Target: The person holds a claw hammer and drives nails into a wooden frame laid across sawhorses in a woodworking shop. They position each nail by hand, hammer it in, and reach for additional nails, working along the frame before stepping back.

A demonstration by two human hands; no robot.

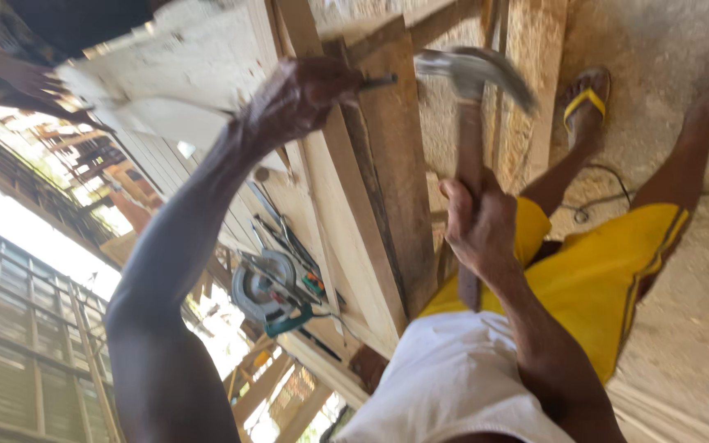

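Two hands: both busy over a wooden frame, the view tipped sideways.
Left hand (301, 97): fingers pinched narrow around a nail (377, 81), its shank sticking out past the fingertips toward the hammer head; the hand rests against the long wooden plank (387, 164).
Right hand (479, 221): fingers wrapped tight around the wooden handle of a claw hammer (471, 123), gripping near the lower half of the handle.
Hammer: metal head blurred, just beside the nail's free end but apart from it; the claw curves away to the far side.
Nail: held level with the plank's edge, between the left fingertips and the hammer head; whether its tip touches the wood cannot be told.
Plank: runs lengthwise through the middle of the view, other boards lying alongside it.
White slab (174, 74): rough, pale piece beside the left hand, its edge touching the wrist area.
Circular saw (271, 291): rests on the boards beyond the left forearm, teal and grey, well apart from the nail.
Person's clothing: yellow shorts (609, 271), white shirt, yellow-strapped sandal (586, 98) on a dusty floor.
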